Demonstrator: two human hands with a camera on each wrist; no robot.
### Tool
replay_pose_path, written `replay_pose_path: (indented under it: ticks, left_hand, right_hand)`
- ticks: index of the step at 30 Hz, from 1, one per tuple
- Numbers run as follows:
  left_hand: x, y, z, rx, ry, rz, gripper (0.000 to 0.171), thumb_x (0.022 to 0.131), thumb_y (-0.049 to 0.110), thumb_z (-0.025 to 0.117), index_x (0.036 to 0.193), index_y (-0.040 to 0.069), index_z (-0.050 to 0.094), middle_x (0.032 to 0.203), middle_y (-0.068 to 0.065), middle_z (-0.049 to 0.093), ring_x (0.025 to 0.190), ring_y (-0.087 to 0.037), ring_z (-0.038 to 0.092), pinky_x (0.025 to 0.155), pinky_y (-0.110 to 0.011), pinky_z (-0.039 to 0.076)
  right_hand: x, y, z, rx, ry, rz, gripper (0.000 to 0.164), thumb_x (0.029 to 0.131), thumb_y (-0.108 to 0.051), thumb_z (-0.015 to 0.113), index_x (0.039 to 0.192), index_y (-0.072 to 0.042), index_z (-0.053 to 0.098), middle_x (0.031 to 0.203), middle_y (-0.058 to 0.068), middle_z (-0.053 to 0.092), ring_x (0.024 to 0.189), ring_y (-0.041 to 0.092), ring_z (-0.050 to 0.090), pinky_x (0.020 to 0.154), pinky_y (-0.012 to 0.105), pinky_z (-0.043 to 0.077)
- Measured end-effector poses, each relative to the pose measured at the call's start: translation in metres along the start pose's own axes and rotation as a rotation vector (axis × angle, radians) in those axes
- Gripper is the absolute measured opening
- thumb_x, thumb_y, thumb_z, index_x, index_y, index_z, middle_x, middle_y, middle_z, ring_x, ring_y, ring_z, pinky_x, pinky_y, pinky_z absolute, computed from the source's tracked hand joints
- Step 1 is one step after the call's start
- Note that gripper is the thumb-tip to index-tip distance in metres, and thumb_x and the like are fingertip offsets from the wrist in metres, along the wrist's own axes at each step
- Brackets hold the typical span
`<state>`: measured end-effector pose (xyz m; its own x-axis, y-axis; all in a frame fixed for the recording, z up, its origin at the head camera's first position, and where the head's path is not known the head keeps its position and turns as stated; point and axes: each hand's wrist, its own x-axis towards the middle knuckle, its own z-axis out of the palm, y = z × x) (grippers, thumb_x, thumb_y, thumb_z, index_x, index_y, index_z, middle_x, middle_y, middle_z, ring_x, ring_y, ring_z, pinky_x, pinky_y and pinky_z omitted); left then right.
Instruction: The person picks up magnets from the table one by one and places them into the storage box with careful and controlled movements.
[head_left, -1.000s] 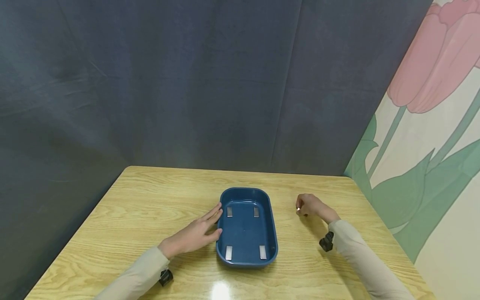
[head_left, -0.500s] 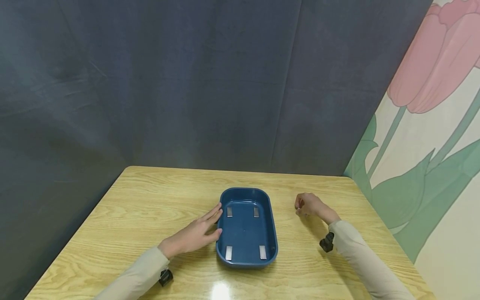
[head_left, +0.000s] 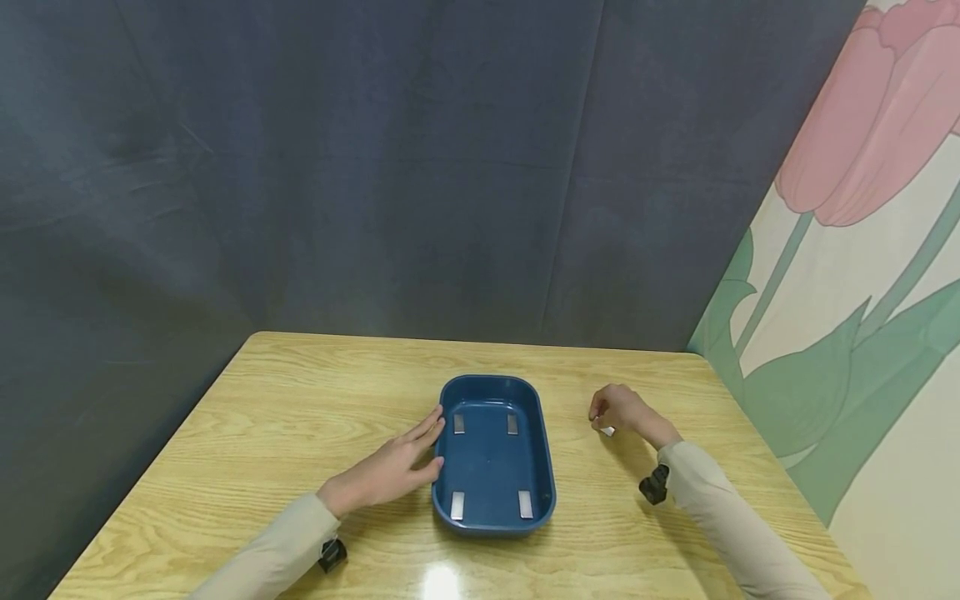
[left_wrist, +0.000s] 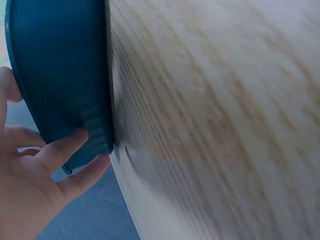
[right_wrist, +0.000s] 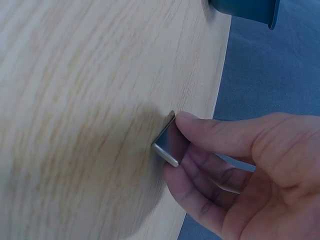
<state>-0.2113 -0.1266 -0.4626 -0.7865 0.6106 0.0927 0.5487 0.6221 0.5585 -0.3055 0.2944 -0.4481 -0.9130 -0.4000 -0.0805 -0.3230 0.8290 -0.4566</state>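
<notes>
A blue rectangular tray (head_left: 491, 467) stands on the table, with several flat silver pieces (head_left: 525, 504) lying near its corners. My left hand (head_left: 382, 477) is at the tray's left side, fingers spread and fairly straight, their tips on the outer wall and rim. To the right of the tray, low over the table, my right hand (head_left: 624, 411) pinches a small silver metal block (right_wrist: 172, 140) between thumb and fingers. In the right wrist view the block is tilted, its lower edge close to the wood. Part of it is hidden behind the fingers.
The wooden table (head_left: 330, 383) ends at a dark curtain (head_left: 412, 183) along the back. A wall painted with tulips (head_left: 840, 333) borders the right side. Each wrist wears a small black device (head_left: 654, 485) near the sleeve.
The silver block in my right hand has turned, and more of it shows below the fingers now. My left hand and the tray have stayed in place.
</notes>
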Motion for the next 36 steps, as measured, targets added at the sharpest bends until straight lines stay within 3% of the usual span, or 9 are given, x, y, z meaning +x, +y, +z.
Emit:
replay_pose_path:
  ticks: [8,26,36]
  left_hand:
    - [0.000,0.001,-0.001,-0.008,-0.002,0.001,0.064,0.105,0.033,0.048,0.155,0.000,0.025,0.165,-0.009,0.006,0.144,-0.028,0.025,0.111,-0.046,0.033]
    - [0.001,0.000,0.003,-0.017,0.004,-0.001,0.064,0.105,0.032,0.048,0.155,0.000,0.024,0.165,-0.009,0.006,0.145,-0.026,0.021,0.114,-0.051,0.027]
    - [0.003,0.000,0.003,-0.040,0.012,0.013,0.065,0.104,0.029,0.049,0.155,-0.001,0.023,0.165,-0.010,0.005,0.145,-0.025,0.019,0.112,-0.044,0.032]
  right_hand:
    - [-0.002,-0.006,0.001,0.023,0.006,0.069,0.012,0.082,0.002,0.077,0.080,-0.005,0.068,0.077,0.001,0.064,0.066,0.015,0.055,0.060,0.031,0.048]
    - [-0.005,-0.012,0.001,0.027,-0.004,0.027,0.010,0.087,0.001,0.073,0.081,-0.002,0.065,0.071,0.001,0.062,0.059,0.019,0.059,0.055,0.030,0.049]
    - [-0.005,-0.018,0.000,0.047,0.028,-0.010,0.013,0.088,0.004,0.069,0.079,-0.004,0.064,0.070,0.000,0.061,0.059,0.023,0.061,0.055,0.031,0.049]
